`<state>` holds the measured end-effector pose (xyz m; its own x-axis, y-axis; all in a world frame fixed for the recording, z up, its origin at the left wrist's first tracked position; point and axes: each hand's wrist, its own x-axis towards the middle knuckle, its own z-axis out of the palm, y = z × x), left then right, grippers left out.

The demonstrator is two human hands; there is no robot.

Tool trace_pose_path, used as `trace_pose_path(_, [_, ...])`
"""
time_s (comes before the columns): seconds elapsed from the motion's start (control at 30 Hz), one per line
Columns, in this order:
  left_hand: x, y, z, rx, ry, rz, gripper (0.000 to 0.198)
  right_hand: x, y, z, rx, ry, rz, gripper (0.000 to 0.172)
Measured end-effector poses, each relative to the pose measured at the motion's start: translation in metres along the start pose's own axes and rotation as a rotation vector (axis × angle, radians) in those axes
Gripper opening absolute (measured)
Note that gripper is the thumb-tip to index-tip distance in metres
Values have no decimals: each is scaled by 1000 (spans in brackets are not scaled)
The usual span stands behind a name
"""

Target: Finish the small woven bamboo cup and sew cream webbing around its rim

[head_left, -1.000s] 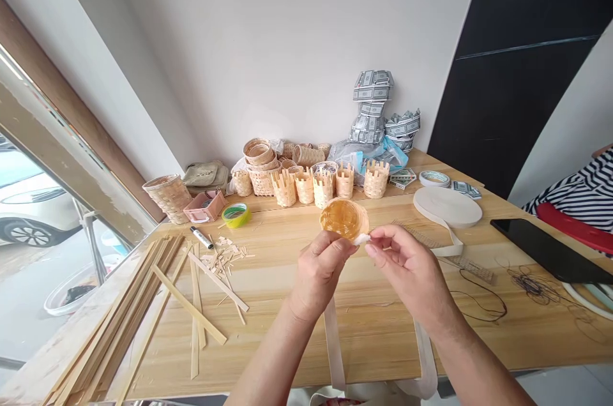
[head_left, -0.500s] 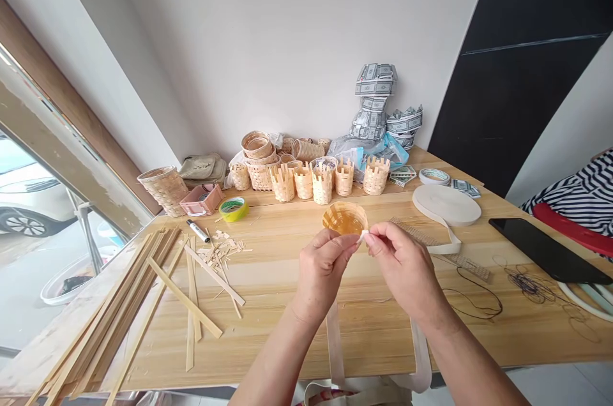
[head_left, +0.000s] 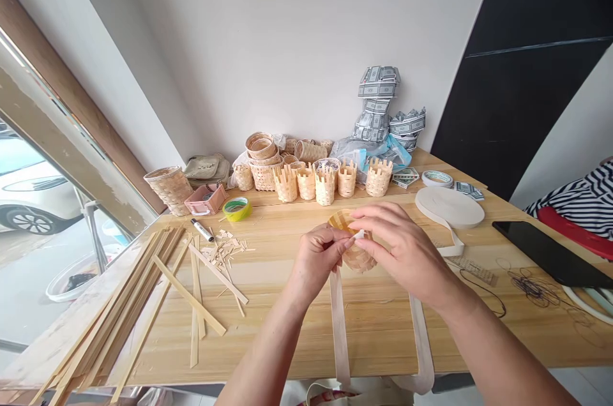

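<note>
A small woven wood-strip basket (head_left: 360,259) is tilted between my hands, partly hidden by them. My left hand (head_left: 323,253) is closed in a pinch on a cream cloth tape (head_left: 339,329) at the basket's rim; the tape hangs from below that hand past the table's front edge. A white end of tape shows at my left fingertips. My right hand (head_left: 400,246) arches over the basket, fingers stretched and apart, its thumb and fingertips close around that white end. Whether they touch it I cannot tell.
Several woven baskets (head_left: 324,186) line the back. Wood strips (head_left: 115,304) and offcuts lie left, near a marker (head_left: 202,230) and yellow-green tape roll (head_left: 237,209). To the right are a cloth-tape roll (head_left: 449,206), tangled thread (head_left: 531,288) and a black phone (head_left: 550,253).
My right hand has gone from a pinch to spread fingers over the basket. The basket has tipped, so more of its outer side shows. My left hand keeps its pinch.
</note>
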<state>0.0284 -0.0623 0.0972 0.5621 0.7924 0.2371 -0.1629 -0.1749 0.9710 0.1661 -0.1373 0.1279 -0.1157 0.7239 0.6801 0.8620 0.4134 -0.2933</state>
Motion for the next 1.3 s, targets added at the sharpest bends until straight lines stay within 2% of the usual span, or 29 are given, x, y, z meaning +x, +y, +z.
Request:
trace_pose_path(0.17, [1, 2, -1, 18, -43, -10, 26, 7, 15, 1, 82, -183, 26, 9])
trace_pose_path(0.33, [6, -1, -3, 29, -114, -35, 31, 11, 22, -9, 97, -286, 25, 16])
trace_pose_path(0.47, [11, -5, -7, 6, -264, -68, 30, 17, 20, -17, 95, -380, -5, 17])
trace_pose_path(0.57, [14, -8, -14, 57, -349, 35, 25, 21, 19, -22, 139, -429, 25, 19])
trace_pose_path(0.63, [15, -10, -19, 143, -295, 161, 21, 22, 22, -26, 225, -470, 81, 18])
trace_pose_path(0.7, [13, -12, -22, 232, -182, 228, 29, 23, 27, -29, 317, -491, 137, 17])
trace_pose_path(0.73, [10, -13, -22, 255, -137, 215, 37, 23, 30, -30, 357, -501, 162, 18])
trace_pose_path(0.8, [4, -16, -19, 225, -144, 111, 41, 23, 36, -33, 426, -532, 201, 19])
trace_pose_path(0.93, [-8, -24, -5, -6, -296, -126, 26, 26, 40, -34, 482, -618, 227, 16])
trace_pose_path(1.03, [-10, -31, -6, -236, -397, -256, 25, 29, 39, -37, 483, -686, 239, 18])
trace_pose_path(1.1, [-5, -33, -17, -386, -489, -363, 26, 29, 40, -41, 501, -727, 253, 18])
trace_pose_path(1.17, [3, -28, -34, -421, -569, -445, 28, 29, 43, -47, 542, -761, 251, 17])
trace_pose_path(1.23, [14, -16, -52, -357, -629, -461, 31, 27, 46, -53, 599, -774, 237, 17])
trace_pose_path(1.3, [24, 1, -67, -271, -658, -419, 33, 25, 48, -58, 659, -741, 210, 16])
